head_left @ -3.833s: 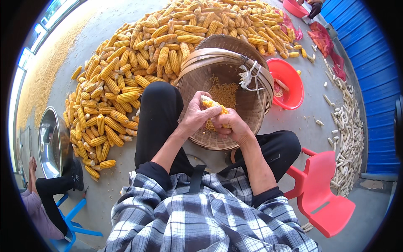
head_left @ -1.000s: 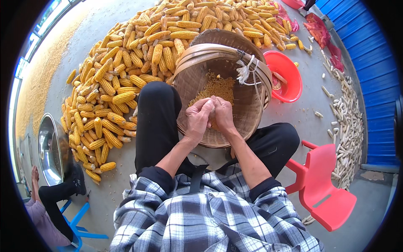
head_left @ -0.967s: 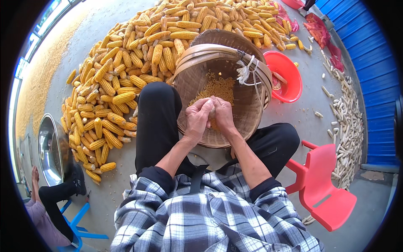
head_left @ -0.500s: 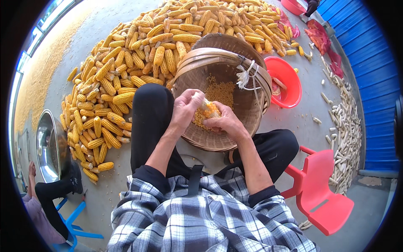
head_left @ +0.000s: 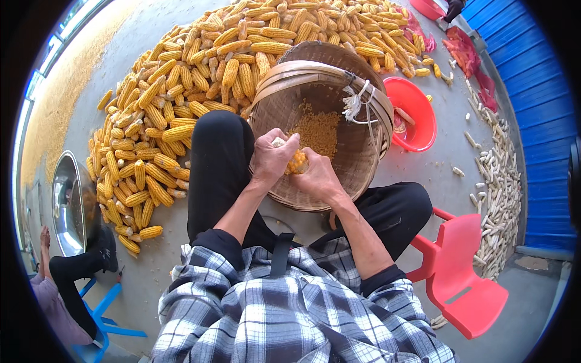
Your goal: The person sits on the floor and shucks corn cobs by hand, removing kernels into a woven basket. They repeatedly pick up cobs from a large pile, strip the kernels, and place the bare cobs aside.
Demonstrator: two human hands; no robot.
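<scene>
Both my hands grip a partly stripped ear of corn [head_left: 296,163] above the near part of a woven bamboo basket [head_left: 357,166]. My left hand [head_left: 273,158] is closed round its left side, where a pale, bare cob end [head_left: 278,143] pokes out; I cannot tell if that belongs to the same ear. Wrapped round the other side is my right hand [head_left: 318,177], close against the left. Yellow kernels show between the two hands. Loose kernels [head_left: 319,131] lie in the basket, whose handle arches over it with white string tied on.
A big heap of corn ears [head_left: 181,91] spreads ahead and left. On the right are a red basin [head_left: 423,115], a red chair [head_left: 463,272] and bare cobs [head_left: 499,199] along a blue wall. Another person [head_left: 66,296] sits at left beside a metal basin [head_left: 66,206].
My hands have drawn closer together and turned on the ear, covering more of it. The left wrist has shifted slightly right. The whole view has tilted a little.
</scene>
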